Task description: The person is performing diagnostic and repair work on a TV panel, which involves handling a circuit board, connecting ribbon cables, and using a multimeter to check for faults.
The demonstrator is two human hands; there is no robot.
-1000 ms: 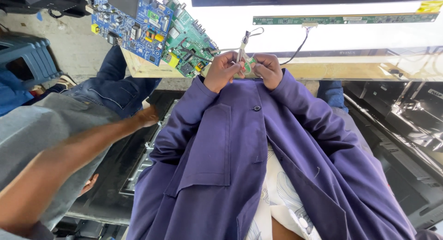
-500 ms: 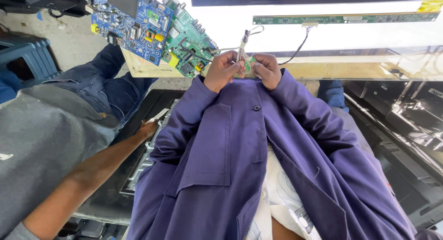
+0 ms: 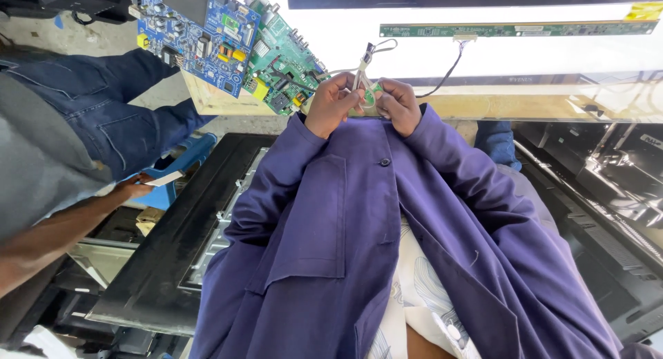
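My left hand [image 3: 331,103] and my right hand [image 3: 398,105] are raised together in front of my purple coat. Between the fingertips they pinch a small green circuit board [image 3: 371,96] with a thin white cable [image 3: 364,63] that loops upward. Both hands are at the edge of a wooden bench [image 3: 497,107]. A black wire [image 3: 449,69] runs from near my right hand up to a long narrow green strip board [image 3: 518,29].
A blue circuit board [image 3: 197,34] and a green one [image 3: 280,55] lie at the bench's left end, beside a bright white panel [image 3: 414,52]. A black flat screen panel [image 3: 173,248] lies lower left, dark frames [image 3: 608,193] on the right. A co-worker's hand [image 3: 135,188] holds a flat white piece.
The co-worker on the left has shifted further left and their forearm has dropped lower. My hands have stayed together on the small board.
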